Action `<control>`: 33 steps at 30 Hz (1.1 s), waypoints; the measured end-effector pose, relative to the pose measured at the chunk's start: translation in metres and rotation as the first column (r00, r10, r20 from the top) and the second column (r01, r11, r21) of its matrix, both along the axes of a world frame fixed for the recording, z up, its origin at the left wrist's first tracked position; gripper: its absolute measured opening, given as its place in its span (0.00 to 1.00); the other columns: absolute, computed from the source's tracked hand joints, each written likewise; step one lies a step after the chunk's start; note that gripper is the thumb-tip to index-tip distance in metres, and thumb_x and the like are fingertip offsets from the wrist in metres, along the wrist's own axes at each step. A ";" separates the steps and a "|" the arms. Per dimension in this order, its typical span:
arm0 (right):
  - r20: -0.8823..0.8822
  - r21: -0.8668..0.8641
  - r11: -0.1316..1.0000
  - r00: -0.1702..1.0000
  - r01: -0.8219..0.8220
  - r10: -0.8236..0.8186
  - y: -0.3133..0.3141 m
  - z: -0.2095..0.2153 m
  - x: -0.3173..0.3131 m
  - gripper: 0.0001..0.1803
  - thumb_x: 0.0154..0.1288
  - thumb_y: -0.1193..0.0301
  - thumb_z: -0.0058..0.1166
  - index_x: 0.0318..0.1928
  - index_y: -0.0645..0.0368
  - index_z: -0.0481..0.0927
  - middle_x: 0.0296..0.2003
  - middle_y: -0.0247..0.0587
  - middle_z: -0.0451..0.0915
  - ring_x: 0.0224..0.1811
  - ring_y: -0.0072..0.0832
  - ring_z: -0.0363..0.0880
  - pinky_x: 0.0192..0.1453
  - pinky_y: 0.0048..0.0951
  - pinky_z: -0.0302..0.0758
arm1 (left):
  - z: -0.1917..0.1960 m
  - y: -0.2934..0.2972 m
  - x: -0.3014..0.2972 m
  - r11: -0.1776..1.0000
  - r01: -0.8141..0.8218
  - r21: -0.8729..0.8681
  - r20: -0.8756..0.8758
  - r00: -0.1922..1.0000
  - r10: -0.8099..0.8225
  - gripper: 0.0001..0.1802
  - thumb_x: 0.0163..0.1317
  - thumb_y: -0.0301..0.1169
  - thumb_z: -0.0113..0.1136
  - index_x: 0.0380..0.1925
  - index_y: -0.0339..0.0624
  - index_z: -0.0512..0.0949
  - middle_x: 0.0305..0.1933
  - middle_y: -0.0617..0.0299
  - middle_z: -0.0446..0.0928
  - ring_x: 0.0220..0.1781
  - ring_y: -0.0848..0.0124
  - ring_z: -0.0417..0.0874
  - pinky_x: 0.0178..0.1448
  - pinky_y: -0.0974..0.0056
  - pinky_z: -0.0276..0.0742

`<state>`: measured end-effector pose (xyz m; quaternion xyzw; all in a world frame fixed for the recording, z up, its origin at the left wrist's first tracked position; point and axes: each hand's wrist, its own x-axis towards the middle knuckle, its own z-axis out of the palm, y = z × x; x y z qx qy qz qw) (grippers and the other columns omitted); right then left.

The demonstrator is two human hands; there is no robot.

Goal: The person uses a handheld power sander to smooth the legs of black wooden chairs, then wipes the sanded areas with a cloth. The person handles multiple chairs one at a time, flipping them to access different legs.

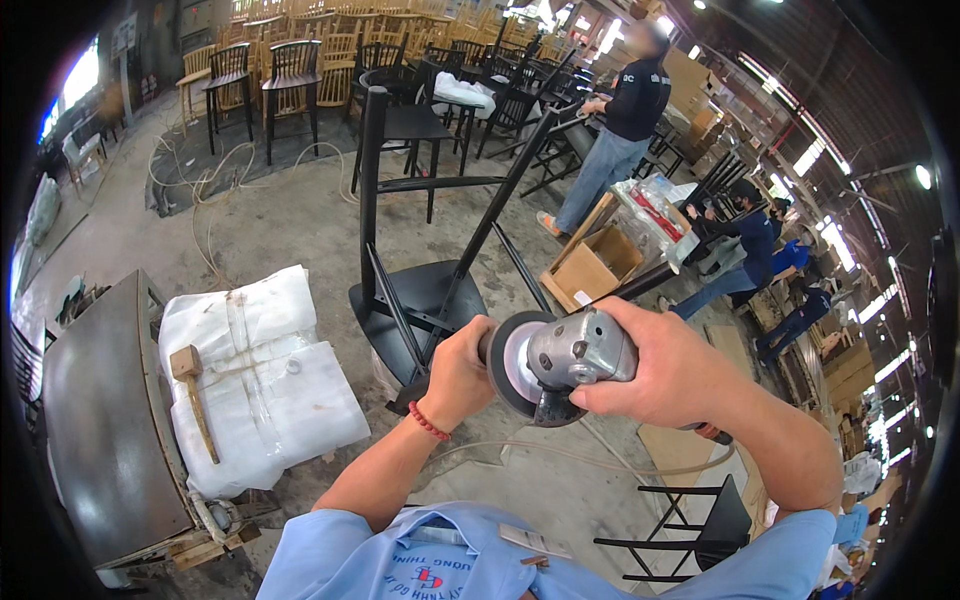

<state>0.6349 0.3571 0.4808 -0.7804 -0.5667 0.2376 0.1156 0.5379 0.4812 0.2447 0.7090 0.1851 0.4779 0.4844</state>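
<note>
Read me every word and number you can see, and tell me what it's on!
Blue shirt: lettering around a red-and-blue emblem; I won't copy the words.
Standing person's dark top: white letters, also not copied.
Box: white patch, too small to read.
Sign: too small.
Grinder: nothing readable.

From where I stand, the grey concrete floor is scuffed and stained, with a dark sheet spread beneath a row of black chairs and pale wooden chairs massed behind them. Along the left side, a dark tabletop stands below a glaring window; stacked cardboard boxes line the right. Overhead, the dark ribbed roof slopes down to bright gaps, with a round lamp lit.
</note>
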 end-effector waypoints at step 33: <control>0.357 -0.085 0.979 0.923 0.187 -0.145 0.027 0.016 0.006 0.29 0.47 0.63 0.70 0.49 0.61 0.76 0.39 0.48 0.83 0.41 0.38 0.82 0.49 0.34 0.76 | 0.003 -0.002 -0.002 0.994 0.065 -0.090 -0.099 0.992 -0.074 0.19 0.48 0.25 0.72 0.40 0.40 0.77 0.36 0.51 0.82 0.39 0.54 0.85 0.43 0.60 0.80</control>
